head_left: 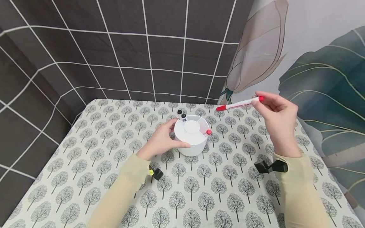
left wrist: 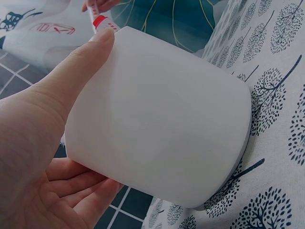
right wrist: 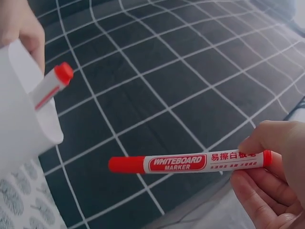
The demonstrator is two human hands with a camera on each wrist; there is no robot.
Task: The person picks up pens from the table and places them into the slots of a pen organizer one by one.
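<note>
A round white pen holder (head_left: pixel 191 144) with compartments stands upright on the patterned cloth. My left hand (head_left: pixel 161 139) grips its side, thumb across the front and fingers behind. Two black-ended markers (head_left: pixel 182 116) lean in the holder's back left compartment, and a red-ended marker (head_left: pixel 208 132) sticks up at its right. Off to the right and above the table, my right hand (head_left: pixel 278 117) pinches a red and white whiteboard marker (right wrist: pixel 190 162) near one end. Its red cap points left toward the holder, apart from it.
A cloth printed with trees (head_left: pixel 182 190) covers the table. Behind it hangs a dark curtain with a white grid (head_left: pixel 128 50). At the right is a light curtain with large leaf shapes (head_left: pixel 328 69), close beyond the table edge.
</note>
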